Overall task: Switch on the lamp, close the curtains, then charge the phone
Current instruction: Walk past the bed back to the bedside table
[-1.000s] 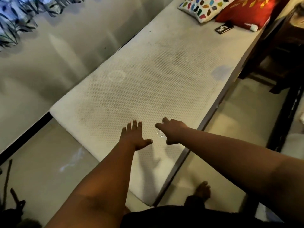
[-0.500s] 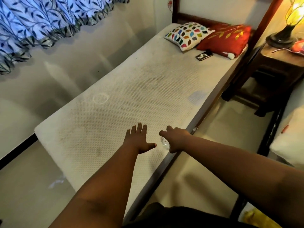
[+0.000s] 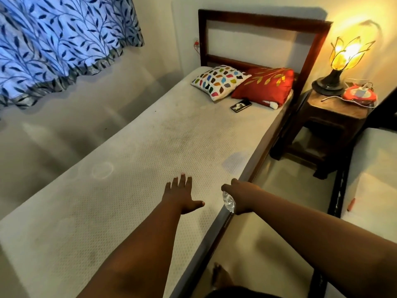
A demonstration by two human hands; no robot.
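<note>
A flower-shaped lamp (image 3: 343, 54) glows on the wooden bedside table (image 3: 337, 110) at the far right. A white charger and cable (image 3: 363, 91) lie on a red disc beside it. The black phone (image 3: 241, 105) lies on the mattress (image 3: 133, 168) in front of the red pillow (image 3: 265, 84). Blue leaf-patterned curtains (image 3: 53, 44) hang at the top left. My left hand (image 3: 180, 194) hovers flat over the mattress with fingers spread. My right hand (image 3: 240, 196) is closed around a small crumpled clear thing (image 3: 228, 201) above the bed's right edge.
A patterned white pillow (image 3: 219, 81) lies by the dark wooden headboard (image 3: 262, 22). A second bed (image 3: 373, 181) stands at the right, with a narrow floor aisle (image 3: 279, 201) between the two beds. My foot (image 3: 221, 274) shows on the floor below.
The view has lifted and swung towards the head of the bed, bringing the lamp, bedside table and curtains into sight. Both hands keep the same pose over the mattress.
</note>
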